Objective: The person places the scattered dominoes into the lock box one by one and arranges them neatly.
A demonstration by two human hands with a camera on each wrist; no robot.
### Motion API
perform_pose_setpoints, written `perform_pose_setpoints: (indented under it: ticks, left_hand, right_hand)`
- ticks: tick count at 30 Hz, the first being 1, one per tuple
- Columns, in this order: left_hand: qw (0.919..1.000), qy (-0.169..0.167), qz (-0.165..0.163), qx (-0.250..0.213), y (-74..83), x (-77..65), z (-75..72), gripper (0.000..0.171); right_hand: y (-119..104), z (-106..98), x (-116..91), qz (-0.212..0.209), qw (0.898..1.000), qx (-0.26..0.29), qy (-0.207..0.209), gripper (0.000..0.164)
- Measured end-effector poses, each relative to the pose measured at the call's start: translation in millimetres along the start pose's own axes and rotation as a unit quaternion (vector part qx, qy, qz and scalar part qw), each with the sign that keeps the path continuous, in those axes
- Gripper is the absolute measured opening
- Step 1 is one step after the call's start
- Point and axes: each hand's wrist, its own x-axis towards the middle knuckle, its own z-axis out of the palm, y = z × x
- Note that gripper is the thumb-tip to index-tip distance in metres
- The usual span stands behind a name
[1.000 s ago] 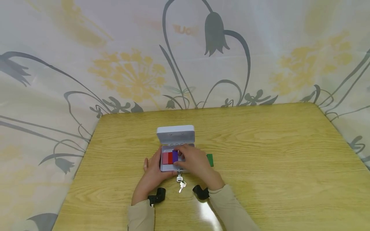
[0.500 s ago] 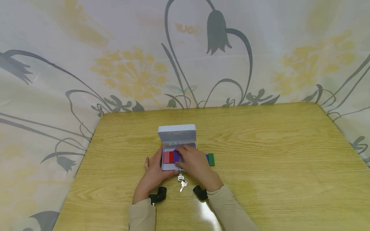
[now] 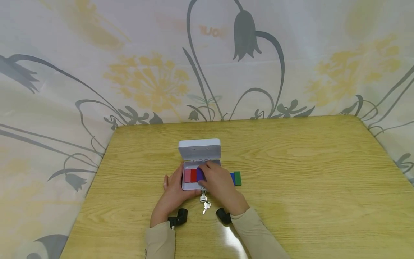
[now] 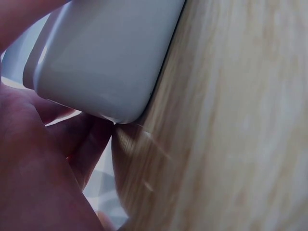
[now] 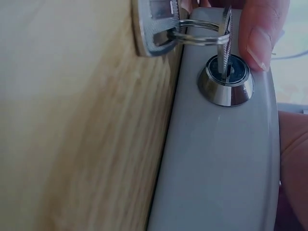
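I see the left hand (image 3: pixel 175 187) gripping the box (image 3: pixel 190 186) at its left side, probably to steady it; inside the box, the right hand (image 3: pixel 219 180) pinches the purple block (image 3: pixel 199 175) by its ends, likely leaving its sides free. The green block (image 3: pixel 238 178) lies right of the box.

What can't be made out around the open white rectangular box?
Head: right part of the rectangular purple block, behind the right hand.
Head: left part of the rectangular blue block, likewise hidden.
Left wrist: rest of the white box, cut off by the top edge.
Right wrist: rest of the hanging silver metal key, likewise.
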Motion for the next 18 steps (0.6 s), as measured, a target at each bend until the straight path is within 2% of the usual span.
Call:
perform_pose_setpoints:
  ticks: [18]
  left_hand:
    - [0.9999,-0.002,0.003,-0.013,-1.5,0.8,0.0,0.108]
  right_hand:
    - [-2.4,-1.4,5.1,0.009,1.0,-0.019,-0.019,0.038]
